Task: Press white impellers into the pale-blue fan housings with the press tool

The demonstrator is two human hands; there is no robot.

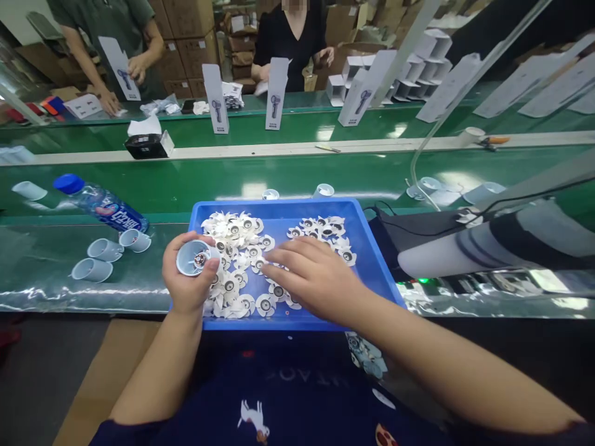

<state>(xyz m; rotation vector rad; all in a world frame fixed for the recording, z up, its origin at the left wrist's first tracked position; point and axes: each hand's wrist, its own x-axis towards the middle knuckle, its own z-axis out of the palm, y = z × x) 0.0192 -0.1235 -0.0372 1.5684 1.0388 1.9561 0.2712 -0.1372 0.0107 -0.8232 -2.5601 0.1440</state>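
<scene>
My left hand is wrapped around a light blue plastic cup-shaped housing. Its round opening faces me, and a small motor with copper-coloured parts shows inside. Below it lies a blue tray of small white fan blades with dark, ring-shaped hubs. Over the middle of the tray, my right hand reaches in from the right, palm down, fingers stretched out and slightly apart. Its fingertips are close to a fan blade; whether they touch it I cannot tell. The right thumb is hidden.
Several similar housings lie left of the tray, beside a blue-capped bottle. More housings stand behind it. White boxes line the conveyor's far side, where two people work. A grey-white cylinder lies at right.
</scene>
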